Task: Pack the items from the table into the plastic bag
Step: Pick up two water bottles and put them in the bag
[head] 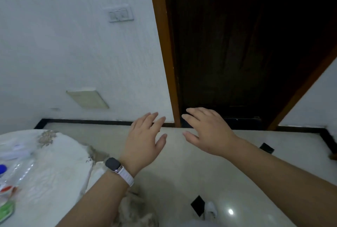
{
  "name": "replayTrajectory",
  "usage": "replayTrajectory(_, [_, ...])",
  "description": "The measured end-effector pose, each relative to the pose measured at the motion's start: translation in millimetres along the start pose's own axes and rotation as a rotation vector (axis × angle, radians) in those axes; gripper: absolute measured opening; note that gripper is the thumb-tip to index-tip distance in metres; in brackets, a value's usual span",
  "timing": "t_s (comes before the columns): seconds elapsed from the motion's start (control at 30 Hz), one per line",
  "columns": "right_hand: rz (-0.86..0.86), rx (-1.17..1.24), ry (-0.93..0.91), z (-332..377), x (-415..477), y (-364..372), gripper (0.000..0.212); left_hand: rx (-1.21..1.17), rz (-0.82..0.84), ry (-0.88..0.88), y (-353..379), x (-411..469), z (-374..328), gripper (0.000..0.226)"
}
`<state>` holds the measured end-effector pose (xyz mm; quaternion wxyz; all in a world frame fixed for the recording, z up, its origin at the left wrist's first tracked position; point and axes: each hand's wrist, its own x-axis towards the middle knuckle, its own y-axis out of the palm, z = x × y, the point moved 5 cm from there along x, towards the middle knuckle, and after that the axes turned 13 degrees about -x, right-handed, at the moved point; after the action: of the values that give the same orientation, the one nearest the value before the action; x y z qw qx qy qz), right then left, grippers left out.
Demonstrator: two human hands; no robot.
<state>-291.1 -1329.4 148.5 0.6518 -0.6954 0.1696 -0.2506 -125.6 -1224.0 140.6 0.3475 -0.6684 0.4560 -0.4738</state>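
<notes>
well right of plastic bag [21, 169], left hand [144, 141] and right hand [209, 132] hover spread, empty.

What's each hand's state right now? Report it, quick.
Left hand: open, fingers straight, holding nothing.
Right hand: open, fingers straight, holding nothing.

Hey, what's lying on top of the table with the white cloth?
On the table: crinkled clear plastic, a blue cap, a red item and a green item, all blurred. The white cloth covers the tabletop itself; anything further left is out of frame.
</notes>
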Motion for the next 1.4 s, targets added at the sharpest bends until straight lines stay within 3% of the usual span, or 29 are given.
replayTrajectory(0.2, [-0.065,-0.025,-0.188,-26.5,91.9,-0.3,0.054,0.080,-0.076,-0.101,-6.3,53.7,36.2,0.049])
replayTrajectory(0.43, [-0.118,0.003,-0.363,2.9,200.9,22.3,0.053,0.134,-0.132,-0.270,-13.2,75.5,125.4,0.048])
replayTrajectory(0.67, [-0.106,-0.093,-0.506,52.9,330.6,55.4,0.052,0.099,-0.145,-0.359,1.2,117.1,240.6,0.049])
replayTrajectory(0.87, [-0.135,-0.162,-0.542,107.3,450.5,57.8,0.055,0.143,-0.171,-0.402,-38.3,152.3,355.4,0.048])
replayTrajectory(1.23, [-0.245,0.021,-0.794,215.4,599.5,80.7,0.050,0.181,-0.246,-0.648,-81.3,145.7,494.2,0.048])
replayTrajectory(1.4, [-0.206,0.092,-0.960,279.2,666.1,111.6,0.051,0.231,-0.260,-0.867,-98.2,131.4,551.3,0.049])
